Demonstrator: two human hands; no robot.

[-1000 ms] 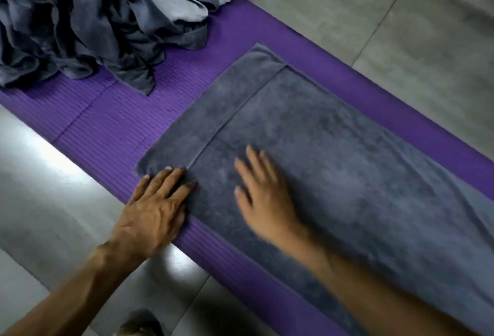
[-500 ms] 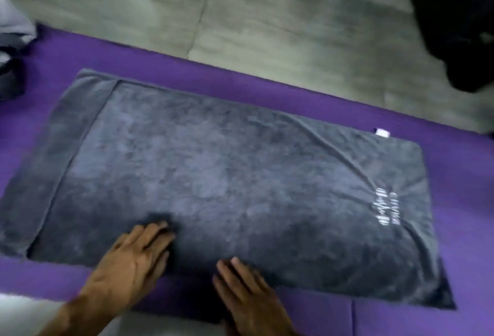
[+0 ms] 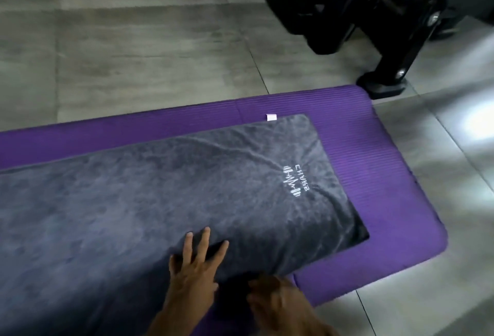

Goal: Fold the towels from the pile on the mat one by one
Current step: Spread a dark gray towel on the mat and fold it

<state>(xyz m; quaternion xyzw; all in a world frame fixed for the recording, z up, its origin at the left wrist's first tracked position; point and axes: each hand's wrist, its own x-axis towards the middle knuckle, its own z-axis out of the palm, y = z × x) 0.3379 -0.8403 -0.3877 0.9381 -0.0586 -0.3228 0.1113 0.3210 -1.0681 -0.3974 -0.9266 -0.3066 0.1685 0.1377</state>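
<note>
On the purple mat (image 3: 374, 175) the grey towel (image 3: 160, 215) lies flat; your left hand (image 3: 195, 263) presses it with fingers spread. Your right hand (image 3: 278, 298) blurs at its near edge, grasp indeterminate. Soft, limp cloth: take the corners nearest the mat's end.

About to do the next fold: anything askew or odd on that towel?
Mostly tidy. The grey towel has diagonal creases by its white logo, a white tag sticks out at the far corner, and its near edge is lifted at the right hand.
</note>
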